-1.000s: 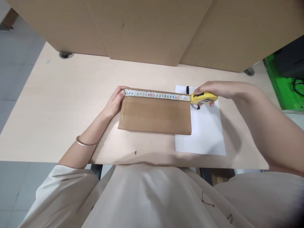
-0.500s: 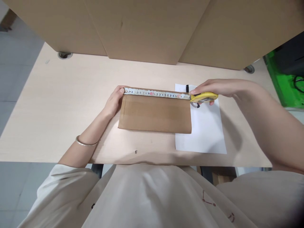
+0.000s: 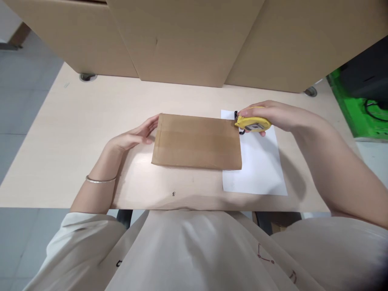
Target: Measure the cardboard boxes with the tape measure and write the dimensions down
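Note:
A brown cardboard box [image 3: 198, 143] lies flat in front of me, its right end over a white sheet of paper [image 3: 262, 167]. Wrapped around a yellow tape measure [image 3: 254, 122], my right hand [image 3: 269, 113] is at the box's far right corner, and no blade shows across the box. My left hand [image 3: 138, 133] is at the box's left end with thumb and fingers apart. Its fingertips are by the far left corner; whether they touch the box I cannot tell. A black object [image 3: 236, 114], partly hidden, lies on the paper behind the tape measure.
Large cardboard panels [image 3: 184, 44] stand along the back of the pale table [image 3: 91, 121]. Two cable holes, one of them a grommet [image 3: 87, 77], are at the table's back edge. A black item on a green surface [image 3: 348, 109] is at the right.
The tape blade that lay along the box's far edge has gone back into its case. My left hand has let go of its end and opened, shifting left.

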`<state>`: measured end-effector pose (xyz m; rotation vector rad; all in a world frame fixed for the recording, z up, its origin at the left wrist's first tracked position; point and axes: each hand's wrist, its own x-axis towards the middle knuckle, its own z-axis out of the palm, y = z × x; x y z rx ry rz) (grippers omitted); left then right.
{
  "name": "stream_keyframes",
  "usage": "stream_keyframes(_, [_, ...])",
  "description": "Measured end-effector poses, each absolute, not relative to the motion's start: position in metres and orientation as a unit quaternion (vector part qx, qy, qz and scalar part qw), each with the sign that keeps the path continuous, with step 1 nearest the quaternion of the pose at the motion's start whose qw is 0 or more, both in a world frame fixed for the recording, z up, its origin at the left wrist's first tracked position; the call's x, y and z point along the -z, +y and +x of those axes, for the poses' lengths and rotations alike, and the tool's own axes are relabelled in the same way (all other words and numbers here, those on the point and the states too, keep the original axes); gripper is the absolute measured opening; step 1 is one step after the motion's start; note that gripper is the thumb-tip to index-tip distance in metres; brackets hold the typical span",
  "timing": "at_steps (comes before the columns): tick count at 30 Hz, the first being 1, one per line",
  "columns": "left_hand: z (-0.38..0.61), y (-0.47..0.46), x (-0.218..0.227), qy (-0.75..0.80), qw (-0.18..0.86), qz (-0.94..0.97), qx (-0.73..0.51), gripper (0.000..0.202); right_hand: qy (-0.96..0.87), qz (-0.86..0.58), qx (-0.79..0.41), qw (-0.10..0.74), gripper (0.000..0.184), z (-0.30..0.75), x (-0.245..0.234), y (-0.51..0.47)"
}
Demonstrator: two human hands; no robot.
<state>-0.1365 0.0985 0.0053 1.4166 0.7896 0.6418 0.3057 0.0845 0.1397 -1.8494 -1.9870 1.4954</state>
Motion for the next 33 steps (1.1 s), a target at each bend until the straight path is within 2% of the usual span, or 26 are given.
stream_keyframes(3, [-0.142,0.101,-0.010,0.327,0.620,0.676,-0.229,0.111,-0.605,-0.612,-0.508,0.042,0.037,0.311,-0.133,0.082])
stream_keyframes(8, [-0.147,0.103,-0.002,0.335,0.570,0.720,-0.211,0.133,-0.543,-0.600,-0.587,-0.006,0.034,0.307,-0.123,0.081])
stream_keyframes(14, [-0.143,0.073,-0.011,0.411,0.499,0.715,-0.266,0.147,-0.625,-0.591,-0.509,-0.032,0.038,0.284,-0.156,0.089])
stream_keyframes(19, [-0.127,0.030,-0.021,0.526,0.317,0.733,-0.292,0.153,-0.677,-0.611,-0.409,-0.032,0.038,0.261,-0.180,0.130])
stream_keyframes(24, [-0.106,-0.004,-0.026,0.628,0.138,0.745,-0.179,0.167,-0.703,-0.589,-0.398,-0.019,0.038,0.232,-0.152,0.180])
stream_keyframes(26, [-0.098,-0.016,-0.028,0.631,0.093,0.759,-0.129,0.162,-0.738,-0.541,-0.402,-0.006,0.039,0.223,-0.131,0.195])
stream_keyframes(29, [-0.086,-0.037,-0.031,0.615,0.051,0.782,-0.086,0.136,-0.746,-0.543,-0.385,0.030,0.039,0.214,-0.105,0.198])
stream_keyframes(33, [-0.067,-0.059,-0.032,0.601,0.008,0.794,-0.096,0.114,-0.776,-0.568,-0.227,0.155,0.028,0.203,-0.085,0.159])
